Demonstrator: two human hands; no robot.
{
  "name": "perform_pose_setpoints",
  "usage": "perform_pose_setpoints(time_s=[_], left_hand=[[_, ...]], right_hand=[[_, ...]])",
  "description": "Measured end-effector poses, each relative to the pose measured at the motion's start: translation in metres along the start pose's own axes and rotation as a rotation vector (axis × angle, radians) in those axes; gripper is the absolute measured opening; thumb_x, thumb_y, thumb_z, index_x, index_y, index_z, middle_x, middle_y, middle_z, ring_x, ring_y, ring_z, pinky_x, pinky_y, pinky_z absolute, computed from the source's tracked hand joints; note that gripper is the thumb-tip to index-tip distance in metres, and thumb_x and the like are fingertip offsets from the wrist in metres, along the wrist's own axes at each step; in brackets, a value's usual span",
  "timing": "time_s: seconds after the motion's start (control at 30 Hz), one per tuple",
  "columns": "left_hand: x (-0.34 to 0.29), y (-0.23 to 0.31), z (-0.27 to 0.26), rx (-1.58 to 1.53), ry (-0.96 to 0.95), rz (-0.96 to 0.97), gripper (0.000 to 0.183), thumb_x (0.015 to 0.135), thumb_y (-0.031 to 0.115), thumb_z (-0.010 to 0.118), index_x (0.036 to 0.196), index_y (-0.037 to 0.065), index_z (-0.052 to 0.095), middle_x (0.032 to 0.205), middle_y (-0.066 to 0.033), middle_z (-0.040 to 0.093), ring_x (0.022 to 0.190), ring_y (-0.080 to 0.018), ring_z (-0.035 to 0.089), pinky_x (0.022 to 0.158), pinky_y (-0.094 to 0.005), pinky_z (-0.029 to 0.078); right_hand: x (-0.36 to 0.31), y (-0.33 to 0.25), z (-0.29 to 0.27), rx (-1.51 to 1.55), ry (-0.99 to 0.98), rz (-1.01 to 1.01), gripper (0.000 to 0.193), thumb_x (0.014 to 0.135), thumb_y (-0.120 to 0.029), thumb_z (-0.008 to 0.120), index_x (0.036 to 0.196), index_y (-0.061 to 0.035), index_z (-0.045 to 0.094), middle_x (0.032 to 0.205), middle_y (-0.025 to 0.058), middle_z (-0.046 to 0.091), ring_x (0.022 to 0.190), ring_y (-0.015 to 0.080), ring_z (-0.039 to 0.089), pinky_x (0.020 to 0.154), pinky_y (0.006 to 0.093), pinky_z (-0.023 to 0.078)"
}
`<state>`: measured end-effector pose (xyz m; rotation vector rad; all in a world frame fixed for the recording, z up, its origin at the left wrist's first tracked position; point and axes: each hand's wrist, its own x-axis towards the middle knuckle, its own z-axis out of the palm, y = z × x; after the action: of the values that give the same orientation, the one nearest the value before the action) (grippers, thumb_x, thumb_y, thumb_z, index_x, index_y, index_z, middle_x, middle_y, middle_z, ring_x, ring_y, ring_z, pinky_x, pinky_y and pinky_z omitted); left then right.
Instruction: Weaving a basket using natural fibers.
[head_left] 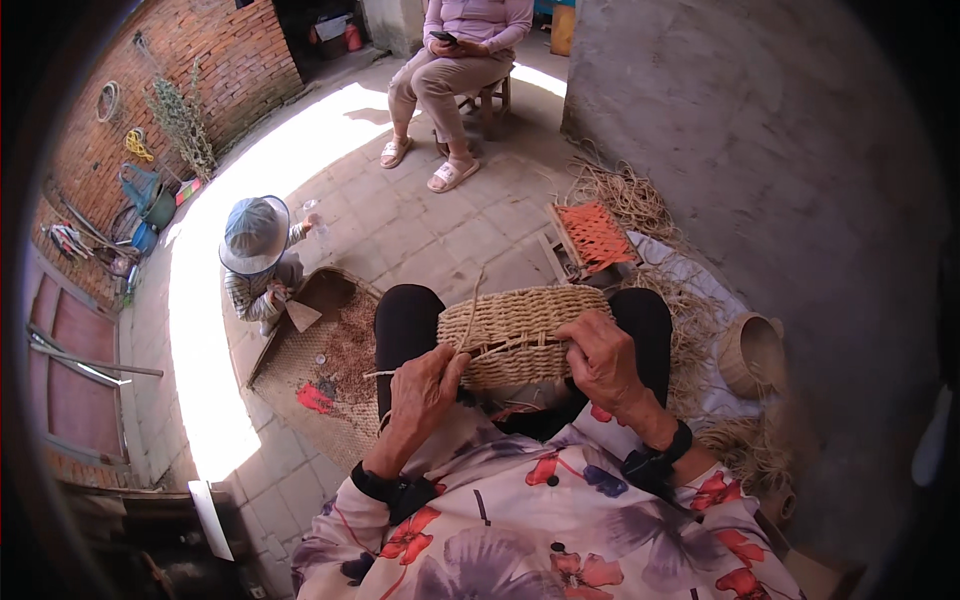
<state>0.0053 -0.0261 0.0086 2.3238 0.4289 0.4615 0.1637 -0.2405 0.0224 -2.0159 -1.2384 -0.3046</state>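
Observation:
A woven straw basket lies across my lap between my knees, its long side toward me. My left hand is closed at its left end, with the fingers pinched on a pale straw cord. One loose end of that cord stands up past the basket's far side, and another sticks out left of my hand. On the right, my right hand grips the basket's near side, its fingers bent over the weave. Between the hands a strand runs along a dark gap in the weave. My fingertips are partly hidden.
A small child in a sun hat is beside a large woven tray holding reddish-brown bits. Farther off, a seated person holds a phone. An orange-webbed stool, straw bundles and a round basket lie to the right.

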Motion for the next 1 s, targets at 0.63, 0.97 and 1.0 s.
perform_pose_setpoints(time_s=[0.63, 0.97, 1.0], left_hand=[[-0.002, -0.030, 0.010, -0.449, -0.119, -0.153, 0.027, 0.094, 0.024, 0.066, 0.085, -0.001, 0.064, 0.063, 0.0022, 0.049, 0.062, -0.0058, 0.044, 0.056, -0.0249, 0.040], [-0.008, 0.015, -0.022, -0.461, -0.144, 0.022, 0.019, 0.095, 0.014, 0.063, 0.097, -0.004, 0.068, 0.075, -0.0075, 0.062, 0.067, -0.0128, 0.056, 0.062, -0.0280, 0.046], [-0.008, 0.022, -0.014, -0.635, -0.238, -0.034, 0.022, 0.096, 0.017, 0.063, 0.097, -0.005, 0.068, 0.074, -0.0066, 0.061, 0.067, -0.0109, 0.055, 0.059, -0.0276, 0.044]], right_hand=[[-0.022, 0.031, -0.017, 0.105, -0.034, 0.148, 0.021, 0.078, 0.009, 0.052, 0.093, 0.0007, 0.063, 0.087, 0.0129, 0.060, 0.084, 0.0303, 0.062, 0.075, 0.0363, 0.050], [0.001, -0.021, -0.022, 0.592, -0.244, 0.326, 0.025, 0.100, -0.013, 0.055, 0.117, 0.0023, 0.064, 0.099, 0.0087, 0.069, 0.090, 0.0135, 0.066, 0.078, 0.0264, 0.053], [0.005, -0.026, -0.019, 0.592, -0.253, 0.316, 0.025, 0.100, -0.013, 0.055, 0.117, 0.0023, 0.064, 0.099, 0.0087, 0.069, 0.090, 0.0135, 0.066, 0.078, 0.0264, 0.053]])
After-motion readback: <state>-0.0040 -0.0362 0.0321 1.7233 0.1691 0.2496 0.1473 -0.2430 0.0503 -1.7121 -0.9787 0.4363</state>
